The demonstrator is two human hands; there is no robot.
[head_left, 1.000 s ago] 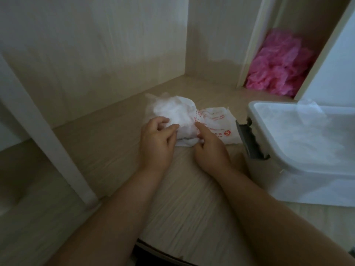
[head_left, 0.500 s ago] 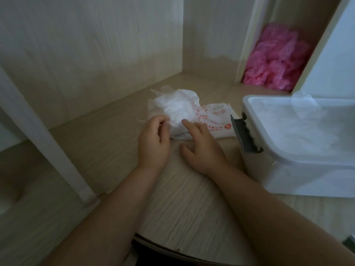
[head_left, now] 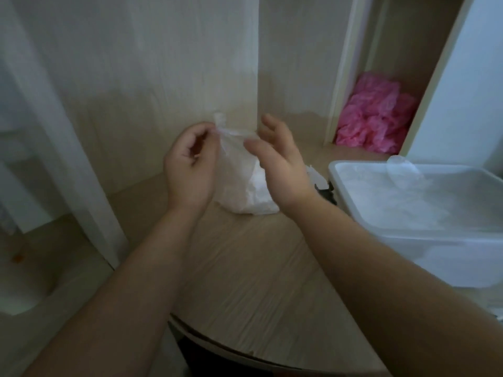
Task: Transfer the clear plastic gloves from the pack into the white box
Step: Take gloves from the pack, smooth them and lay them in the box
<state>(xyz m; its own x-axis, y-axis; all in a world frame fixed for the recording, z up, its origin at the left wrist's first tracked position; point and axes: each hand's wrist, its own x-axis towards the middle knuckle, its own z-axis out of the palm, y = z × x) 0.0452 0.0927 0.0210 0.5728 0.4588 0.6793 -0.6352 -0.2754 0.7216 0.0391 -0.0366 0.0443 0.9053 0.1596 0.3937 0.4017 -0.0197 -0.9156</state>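
Observation:
My left hand (head_left: 190, 164) is raised above the shelf and pinches the top edge of a clear plastic glove (head_left: 234, 159), which hangs down between my hands. My right hand (head_left: 280, 161) is beside the glove with its fingers spread; its thumb reaches toward the glove's top edge, though contact is unclear. Below them the white pack of gloves (head_left: 253, 197) lies on the wooden surface, partly hidden by my right hand. The white box (head_left: 408, 232) stands at the right, open, with clear gloves (head_left: 402, 191) lying inside.
A pile of pink plastic gloves (head_left: 373, 121) fills the compartment at the back right. Wooden panels close off the back and left. A white upright post (head_left: 68, 164) stands at the left. The box's black latch (head_left: 326, 191) faces the pack.
Both hands have risen from the pack on the surface. My left hand has pulled one clear glove up out of the pack, and my right hand has let go of the pack.

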